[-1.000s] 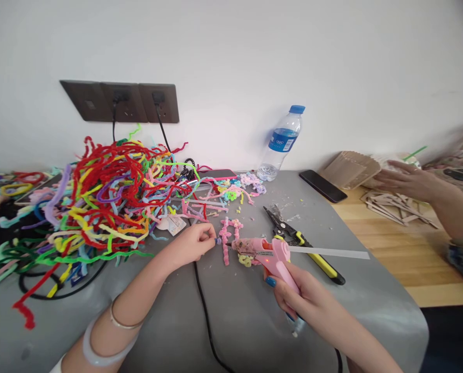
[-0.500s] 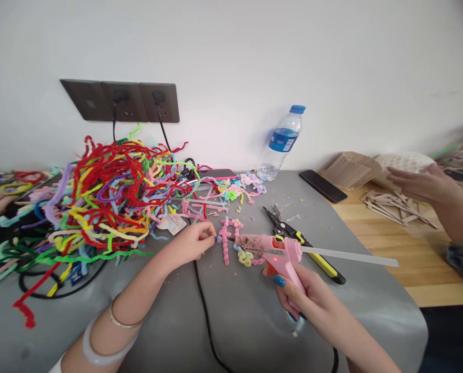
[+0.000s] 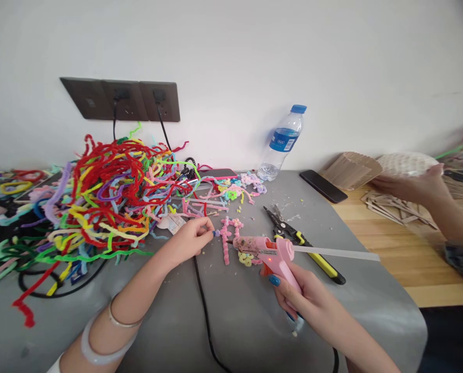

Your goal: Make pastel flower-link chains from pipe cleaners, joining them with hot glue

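My left hand [image 3: 194,238] pinches a small purple piece of pipe cleaner [image 3: 216,233] between thumb and finger. Just right of it lies a pink pipe-cleaner shape [image 3: 225,248], flat on the grey table. My right hand [image 3: 299,292] is wrapped round a pink hot glue gun [image 3: 276,256], its small light glowing. The gun's nozzle points left, close to the pink shape; whether they touch I cannot tell. A clear glue stick [image 3: 338,253] juts from its back. Partly behind the gun sits a yellow pipe-cleaner piece [image 3: 246,259].
A big pile of coloured pipe cleaners [image 3: 114,197] covers the left. Wire-stripper pliers [image 3: 293,228] and a yellow-black cutter [image 3: 324,265] lie beyond the gun. A leaning water bottle [image 3: 281,145], a phone [image 3: 323,186] and a black cable [image 3: 204,305] are around. Another person's hand [image 3: 414,186] is at right.
The glue gun has shifted slightly left, and my left hand a little up. At right, the other person's hand has moved onto a white textured object. A hand at the far left has gone from view.
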A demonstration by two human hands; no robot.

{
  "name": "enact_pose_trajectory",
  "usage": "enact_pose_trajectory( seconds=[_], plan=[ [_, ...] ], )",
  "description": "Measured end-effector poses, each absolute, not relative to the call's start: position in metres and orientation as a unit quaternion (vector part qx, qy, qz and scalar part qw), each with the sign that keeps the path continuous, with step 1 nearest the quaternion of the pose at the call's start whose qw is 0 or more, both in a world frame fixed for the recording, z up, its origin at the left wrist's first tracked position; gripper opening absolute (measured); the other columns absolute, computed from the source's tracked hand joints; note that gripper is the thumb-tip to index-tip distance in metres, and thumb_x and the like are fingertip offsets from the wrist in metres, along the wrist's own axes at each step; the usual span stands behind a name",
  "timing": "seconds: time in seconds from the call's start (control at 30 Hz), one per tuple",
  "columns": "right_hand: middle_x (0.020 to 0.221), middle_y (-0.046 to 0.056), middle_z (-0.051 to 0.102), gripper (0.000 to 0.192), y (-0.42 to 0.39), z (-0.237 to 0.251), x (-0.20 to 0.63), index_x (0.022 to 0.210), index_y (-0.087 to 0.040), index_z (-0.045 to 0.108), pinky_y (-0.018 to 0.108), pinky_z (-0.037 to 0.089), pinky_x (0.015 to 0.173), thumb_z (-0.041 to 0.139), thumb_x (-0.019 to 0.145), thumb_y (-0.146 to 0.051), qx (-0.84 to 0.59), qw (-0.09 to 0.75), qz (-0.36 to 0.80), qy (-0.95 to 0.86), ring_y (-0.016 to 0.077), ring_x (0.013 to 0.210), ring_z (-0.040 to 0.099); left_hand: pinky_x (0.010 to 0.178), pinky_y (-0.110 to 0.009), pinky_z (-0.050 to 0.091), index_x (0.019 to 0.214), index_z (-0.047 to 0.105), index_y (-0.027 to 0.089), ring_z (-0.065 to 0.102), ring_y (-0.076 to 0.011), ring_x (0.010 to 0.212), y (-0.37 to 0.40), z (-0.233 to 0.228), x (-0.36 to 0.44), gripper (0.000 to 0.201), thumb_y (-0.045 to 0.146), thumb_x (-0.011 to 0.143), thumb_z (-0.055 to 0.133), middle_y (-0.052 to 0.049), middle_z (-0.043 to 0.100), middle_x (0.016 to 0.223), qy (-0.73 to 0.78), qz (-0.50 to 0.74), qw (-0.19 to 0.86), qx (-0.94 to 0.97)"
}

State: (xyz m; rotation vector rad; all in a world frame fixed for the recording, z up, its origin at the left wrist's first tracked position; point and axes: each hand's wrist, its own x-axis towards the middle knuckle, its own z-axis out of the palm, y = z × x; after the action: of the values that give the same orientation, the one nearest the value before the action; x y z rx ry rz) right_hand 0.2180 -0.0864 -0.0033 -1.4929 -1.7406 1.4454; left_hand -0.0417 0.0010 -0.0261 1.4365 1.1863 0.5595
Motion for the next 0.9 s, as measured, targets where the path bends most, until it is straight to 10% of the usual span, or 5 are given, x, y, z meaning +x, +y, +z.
enact_pose_trajectory(
  seconds=[0.9],
  plan=[
    [0.053, -0.003, 0.049, 0.046, -0.0830, -0.0049, 0.2130, 0.073, -0.022, 0.046, 0.026, 0.036, 0.050, 0.043, 0.092, -0.063, -0.556, 0.207, 0.497, -0.633, 0.0134, 0.048, 0.042, 0.043, -0.017, 0.031, 0.078, 0.046, 0.021, 0.034, -0.0076, 0.045, 0.0004, -0.0226, -0.0404, 0.011, 0.031, 0.079, 0.051, 0.009, 0.035, 0.054, 0.511, 0.229, 0.546, 0.623]
  ],
)
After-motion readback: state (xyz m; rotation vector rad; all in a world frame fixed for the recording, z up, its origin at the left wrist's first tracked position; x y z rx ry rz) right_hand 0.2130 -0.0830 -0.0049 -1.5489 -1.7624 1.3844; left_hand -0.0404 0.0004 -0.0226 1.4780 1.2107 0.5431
